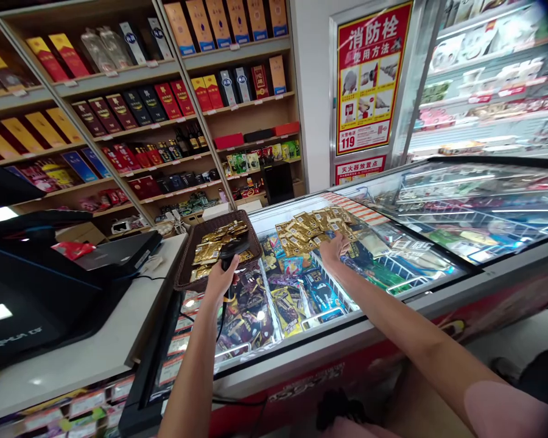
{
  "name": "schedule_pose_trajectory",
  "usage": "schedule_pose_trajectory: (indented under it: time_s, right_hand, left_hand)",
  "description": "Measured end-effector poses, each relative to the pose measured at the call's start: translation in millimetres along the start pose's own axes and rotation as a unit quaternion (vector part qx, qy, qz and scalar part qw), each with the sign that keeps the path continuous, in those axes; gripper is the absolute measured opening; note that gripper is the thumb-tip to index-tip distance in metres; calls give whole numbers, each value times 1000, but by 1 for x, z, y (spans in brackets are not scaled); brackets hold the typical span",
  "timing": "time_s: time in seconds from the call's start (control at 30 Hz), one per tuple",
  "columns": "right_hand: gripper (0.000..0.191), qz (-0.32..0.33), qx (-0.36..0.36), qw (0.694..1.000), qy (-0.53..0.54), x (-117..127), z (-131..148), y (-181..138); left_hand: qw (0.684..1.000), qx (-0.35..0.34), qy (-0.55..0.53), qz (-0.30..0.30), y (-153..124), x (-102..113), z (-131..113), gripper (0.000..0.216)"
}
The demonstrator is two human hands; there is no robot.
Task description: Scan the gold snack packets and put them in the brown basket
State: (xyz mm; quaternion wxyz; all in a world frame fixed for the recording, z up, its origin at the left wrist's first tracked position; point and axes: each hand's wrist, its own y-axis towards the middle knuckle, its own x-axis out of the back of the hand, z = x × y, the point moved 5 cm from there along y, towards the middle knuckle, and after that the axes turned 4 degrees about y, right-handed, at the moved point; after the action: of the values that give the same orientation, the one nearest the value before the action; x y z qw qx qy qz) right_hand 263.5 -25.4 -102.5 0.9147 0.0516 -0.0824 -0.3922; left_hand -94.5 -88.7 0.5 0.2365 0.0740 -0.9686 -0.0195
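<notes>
My left hand [222,278] is closed round the handle of a black handheld barcode scanner [235,246]. The scanner's head is over a brown woven basket [181,267] that holds gold foil packets [205,250]. My right hand [334,250] reaches to a spread pile of gold foil packets [300,232] lying on the glass top of a chest freezer [296,350]. Its fingers are bent over a gold packet at the pile's near right side, and their tips are partly hidden. Frozen treats in colourful wrappers [287,307] show through the glass in white wire baskets.
A black checkout terminal [31,292] stands on the white counter [114,328] at the left. The scanner's cable [221,319] hangs over the freezer's near side. Shelves of boxed bottles [141,109] line the back. A lit display fridge [484,91] is at the right.
</notes>
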Motion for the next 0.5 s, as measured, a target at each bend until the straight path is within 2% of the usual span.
schedule_pose_trajectory:
  time_s: [0.07, 0.2, 0.43, 0.5]
  right_hand:
    - [52, -19, 6, 999, -26, -3, 11, -6]
    - [44, 24, 36, 998, -34, -30, 41, -22]
    - [39, 133, 137, 981, -46, -115, 91, -70]
    - [37, 208, 183, 956, -94, -147, 102, -87]
  left_hand:
    - [1000, -6, -2, -2, 0, 5, 0, 60]
    - [1000, 0, 13, -19, 0, 17, 7, 59]
    - [995, 32, 31, -89, -8, 58, 33, 58]
    - [993, 40, 32, -102, -13, 71, 39, 58]
